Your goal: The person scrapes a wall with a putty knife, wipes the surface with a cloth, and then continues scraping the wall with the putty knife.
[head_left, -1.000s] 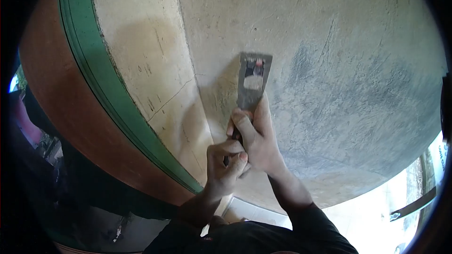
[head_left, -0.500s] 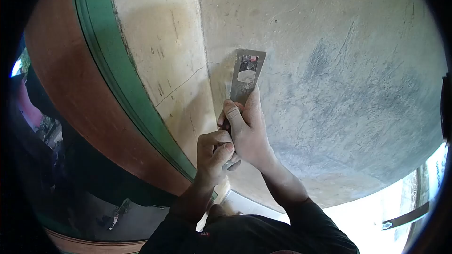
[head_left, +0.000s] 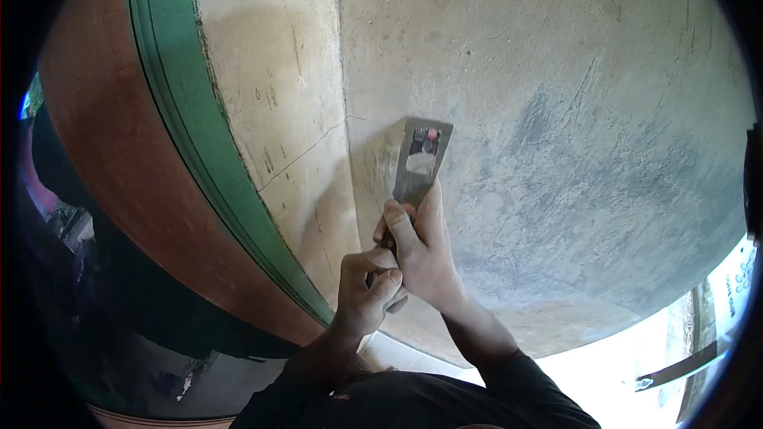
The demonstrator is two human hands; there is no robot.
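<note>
A metal scraper (head_left: 413, 179) with a worn label points up against the plastered wall (head_left: 556, 191), just right of the wall's inner corner. My right hand (head_left: 424, 250) wraps round its upper handle, with the thumb laid along it near the blade. Below and to the left, my left hand (head_left: 369, 290) is closed round the lower end of the handle, touching my right hand. Most of the handle is hidden by the fingers. Grey scuffed patches mark the wall to the right of the blade.
A green frame strip (head_left: 199, 143) and a reddish-brown panel (head_left: 119, 159) curve down the left side. Between strip and corner is a cream wall section (head_left: 270, 71) with a thin crack. Bright light and a dark bar (head_left: 683, 369) show at lower right.
Both hands and the scraper have moved down the wall and slightly to the right in view. The grip of both hands looks the same.
</note>
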